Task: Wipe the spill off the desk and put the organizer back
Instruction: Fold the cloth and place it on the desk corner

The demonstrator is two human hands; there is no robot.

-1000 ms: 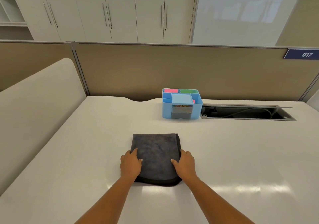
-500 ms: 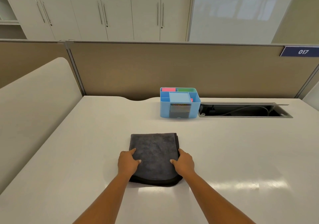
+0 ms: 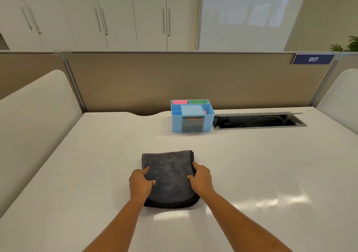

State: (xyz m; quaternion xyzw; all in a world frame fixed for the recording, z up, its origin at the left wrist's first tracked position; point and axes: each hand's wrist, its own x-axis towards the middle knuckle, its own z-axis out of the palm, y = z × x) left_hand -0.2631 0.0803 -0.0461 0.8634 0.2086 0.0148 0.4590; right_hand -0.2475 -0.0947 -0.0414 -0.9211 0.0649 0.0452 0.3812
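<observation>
Both hands on the folded dark grey microfibre cloth point(image 3: 168, 176), no spill I can make out.

Left of the cloth's middle, my left hand point(image 3: 139, 183) pinches its edge, fingers curled; right hand point(image 3: 201, 178) likewise. The light blue plastic organizer point(image 3: 191, 116) stands well beyond the cloth; a long push could knock it toward the open cable tray point(image 3: 259, 120) on the white surface point(image 3: 271, 164).

Plant point(image 3: 346, 45) cut by right edge, organizer point(image 3: 192, 116) contents indistinct

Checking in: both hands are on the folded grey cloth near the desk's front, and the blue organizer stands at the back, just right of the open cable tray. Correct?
Not quite. In the head view the blue organizer stands just left of the open cable tray, not right. The rest holds: left hand and right hand are on the folded grey cloth.
</observation>
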